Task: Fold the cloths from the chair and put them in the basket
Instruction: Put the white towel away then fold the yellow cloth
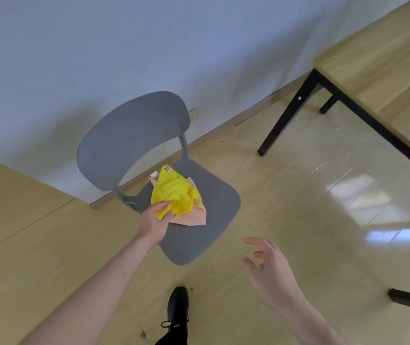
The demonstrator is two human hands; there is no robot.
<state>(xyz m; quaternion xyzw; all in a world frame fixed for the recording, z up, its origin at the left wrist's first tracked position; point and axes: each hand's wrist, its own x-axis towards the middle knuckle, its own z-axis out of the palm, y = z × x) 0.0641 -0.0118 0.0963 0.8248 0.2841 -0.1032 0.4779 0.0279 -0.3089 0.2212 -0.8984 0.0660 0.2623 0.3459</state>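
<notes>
Grabbing step: my left hand (155, 220) is pinching the yellow cloth (175, 195), bunched on the pink cloth (191, 217) on the chair (211, 195) seat. Right hand (268, 267), at 4 o'clock, hangs loose, holding nothing. Next I'd lift and spread it; no basket visible.

- We see a small tag with a blue-purple mark at the top corner of the yellow cloth (174, 195); its print is too small to read.
- We see a white mark on the black shoe (177, 311), too blurred to read.
- We find no other text.
</notes>
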